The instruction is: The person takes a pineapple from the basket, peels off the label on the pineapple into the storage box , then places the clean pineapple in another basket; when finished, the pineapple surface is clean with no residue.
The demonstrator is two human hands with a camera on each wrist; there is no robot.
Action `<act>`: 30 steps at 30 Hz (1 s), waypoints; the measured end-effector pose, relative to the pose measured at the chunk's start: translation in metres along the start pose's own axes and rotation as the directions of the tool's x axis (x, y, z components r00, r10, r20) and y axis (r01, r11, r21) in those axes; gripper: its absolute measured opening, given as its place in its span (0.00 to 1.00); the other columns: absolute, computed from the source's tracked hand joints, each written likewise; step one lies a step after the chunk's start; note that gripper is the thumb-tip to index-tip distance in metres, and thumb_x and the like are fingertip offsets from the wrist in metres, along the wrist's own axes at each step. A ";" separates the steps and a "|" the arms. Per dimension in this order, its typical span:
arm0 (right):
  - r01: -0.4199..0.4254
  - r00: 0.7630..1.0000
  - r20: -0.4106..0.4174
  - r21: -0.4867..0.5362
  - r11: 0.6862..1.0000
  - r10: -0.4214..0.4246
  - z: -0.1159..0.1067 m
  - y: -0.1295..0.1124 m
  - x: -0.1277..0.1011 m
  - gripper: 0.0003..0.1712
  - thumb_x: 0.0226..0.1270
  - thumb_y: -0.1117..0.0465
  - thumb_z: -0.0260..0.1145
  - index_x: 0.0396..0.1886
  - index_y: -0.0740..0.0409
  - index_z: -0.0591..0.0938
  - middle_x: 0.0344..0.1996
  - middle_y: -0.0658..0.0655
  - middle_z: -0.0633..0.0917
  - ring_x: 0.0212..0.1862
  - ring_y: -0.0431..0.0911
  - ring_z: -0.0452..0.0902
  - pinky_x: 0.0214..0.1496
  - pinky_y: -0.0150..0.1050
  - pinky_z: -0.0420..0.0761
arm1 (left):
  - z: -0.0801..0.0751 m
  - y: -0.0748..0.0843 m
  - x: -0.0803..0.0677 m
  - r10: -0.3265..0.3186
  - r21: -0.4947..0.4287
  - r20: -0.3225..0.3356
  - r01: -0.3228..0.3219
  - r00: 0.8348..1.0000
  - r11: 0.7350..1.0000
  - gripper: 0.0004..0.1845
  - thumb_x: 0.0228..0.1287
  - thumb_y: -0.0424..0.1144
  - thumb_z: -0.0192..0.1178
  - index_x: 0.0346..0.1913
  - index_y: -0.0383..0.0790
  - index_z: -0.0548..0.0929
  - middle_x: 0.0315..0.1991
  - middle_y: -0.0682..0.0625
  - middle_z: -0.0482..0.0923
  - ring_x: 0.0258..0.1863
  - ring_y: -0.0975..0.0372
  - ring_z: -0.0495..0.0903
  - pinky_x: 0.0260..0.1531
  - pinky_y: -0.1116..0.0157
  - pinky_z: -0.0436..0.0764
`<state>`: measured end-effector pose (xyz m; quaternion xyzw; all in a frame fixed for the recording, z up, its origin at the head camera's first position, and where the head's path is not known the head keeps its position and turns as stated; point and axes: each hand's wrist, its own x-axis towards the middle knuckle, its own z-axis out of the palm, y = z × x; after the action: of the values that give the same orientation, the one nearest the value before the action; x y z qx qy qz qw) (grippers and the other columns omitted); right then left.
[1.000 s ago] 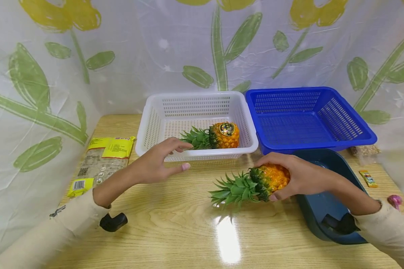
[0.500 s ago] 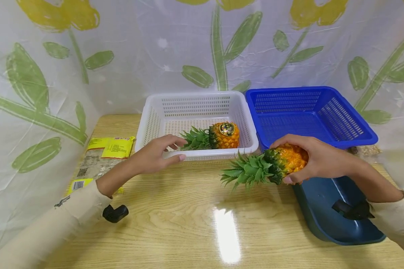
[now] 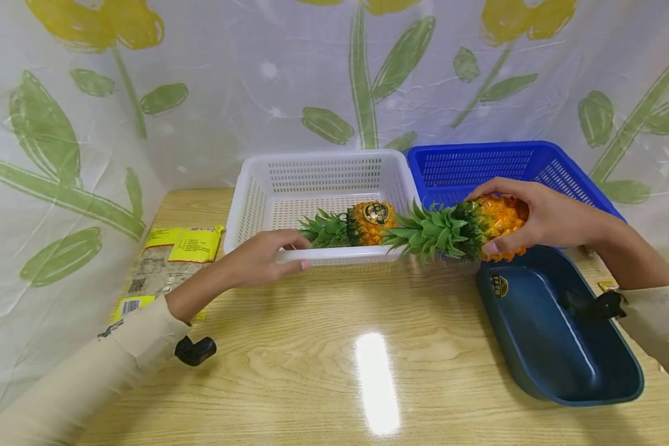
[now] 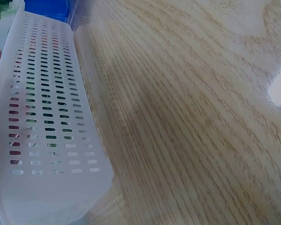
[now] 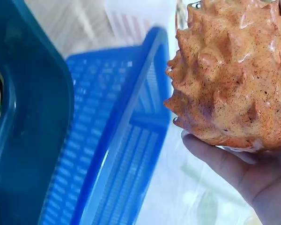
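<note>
Pineapple (image 3: 459,229), gripped by R hand's (image 3: 552,214) thumb & fingers, hangs right of ctr frame at blue basket (image 3: 479,170). It's higher than 1 sec. ago, baring dark tub (image 3: 552,337), lower right; carry seems well along, no set-down yet. L hand (image 3: 259,257), left of ctr, straddles white basket's (image 3: 348,255) rim; can't tell if fingers grip.

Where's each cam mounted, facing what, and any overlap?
Head: worn on head, facing forward and down over white basket, blue basket, tub; left grip, right grip, sleeves show.
Left wrist: on that wrist, facing white basket's outer wall and table; sliver of left grip shows.
Right wrist: on that wrist, facing held pineapple; right grip shows.
Head and right wrist share held pineapple, blue basket, tub.
</note>
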<state>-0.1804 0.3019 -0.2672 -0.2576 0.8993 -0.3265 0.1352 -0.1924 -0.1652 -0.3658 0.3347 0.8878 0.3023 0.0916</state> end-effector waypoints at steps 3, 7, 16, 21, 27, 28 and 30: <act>-0.001 1.000 -0.010 -0.012 1.000 0.001 -0.008 0.008 0.005 0.39 0.56 0.64 0.79 0.66 0.43 0.73 0.45 0.53 0.80 0.35 0.49 0.80 0.31 0.41 0.85 | 0.001 0.000 0.001 -0.002 0.019 0.003 0.002 1.000 1.000 0.15 0.68 0.51 0.65 0.52 0.51 0.84 0.45 0.57 0.84 0.45 0.62 0.81 0.47 0.57 0.79; 0.007 1.000 -0.018 -0.034 0.999 -0.007 -0.017 0.018 0.012 0.38 0.56 0.64 0.78 0.66 0.44 0.73 0.44 0.54 0.80 0.35 0.49 0.80 0.32 0.40 0.84 | 0.001 -0.001 0.001 0.007 0.042 -0.003 -0.007 1.000 0.999 0.13 0.68 0.48 0.66 0.51 0.49 0.84 0.45 0.56 0.84 0.44 0.63 0.81 0.46 0.58 0.79; -0.007 0.999 -0.041 -0.123 0.992 0.002 -0.036 0.041 0.028 0.37 0.56 0.63 0.79 0.65 0.44 0.74 0.44 0.51 0.79 0.37 0.47 0.77 0.35 0.37 0.81 | 0.002 -0.001 0.002 0.008 0.043 -0.005 -0.008 1.000 0.999 0.11 0.67 0.43 0.67 0.51 0.48 0.84 0.43 0.56 0.84 0.42 0.62 0.81 0.45 0.59 0.79; -0.037 0.999 -0.033 -0.118 0.992 0.033 -0.046 0.049 0.035 0.38 0.58 0.62 0.78 0.67 0.44 0.73 0.46 0.52 0.78 0.39 0.47 0.77 0.36 0.37 0.82 | 0.002 -0.001 0.002 0.016 0.046 -0.011 -0.016 1.000 0.999 0.11 0.67 0.42 0.67 0.50 0.48 0.84 0.43 0.56 0.84 0.41 0.63 0.80 0.44 0.59 0.79; -0.089 0.996 -0.033 -0.131 0.987 0.085 -0.058 0.056 0.041 0.39 0.60 0.60 0.76 0.70 0.44 0.71 0.47 0.53 0.78 0.40 0.46 0.78 0.37 0.37 0.82 | 0.003 -0.002 0.003 0.006 0.046 -0.010 -0.005 1.000 0.999 0.10 0.67 0.43 0.67 0.49 0.48 0.85 0.42 0.56 0.84 0.39 0.63 0.80 0.42 0.60 0.78; -0.097 0.995 -0.032 -0.128 0.987 0.093 -0.060 0.057 0.041 0.39 0.61 0.60 0.76 0.70 0.45 0.70 0.47 0.54 0.78 0.40 0.47 0.78 0.37 0.37 0.81 | 0.003 -0.002 0.003 0.005 0.046 -0.008 -0.004 1.000 0.999 0.10 0.67 0.43 0.67 0.49 0.48 0.85 0.43 0.56 0.84 0.39 0.62 0.79 0.42 0.60 0.78; -0.114 0.993 -0.033 -0.127 0.985 0.110 -0.063 0.060 0.043 0.39 0.61 0.60 0.76 0.70 0.45 0.70 0.47 0.55 0.78 0.40 0.47 0.79 0.37 0.37 0.81 | 0.003 -0.002 0.003 0.005 0.046 -0.007 -0.005 1.000 0.999 0.10 0.67 0.43 0.67 0.49 0.48 0.85 0.43 0.56 0.84 0.39 0.62 0.79 0.42 0.60 0.78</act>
<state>-0.2642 0.3500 -0.2625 -0.2105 0.9332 -0.2633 0.1247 -0.1948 -0.1629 -0.3695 0.3378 0.8940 0.2833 0.0798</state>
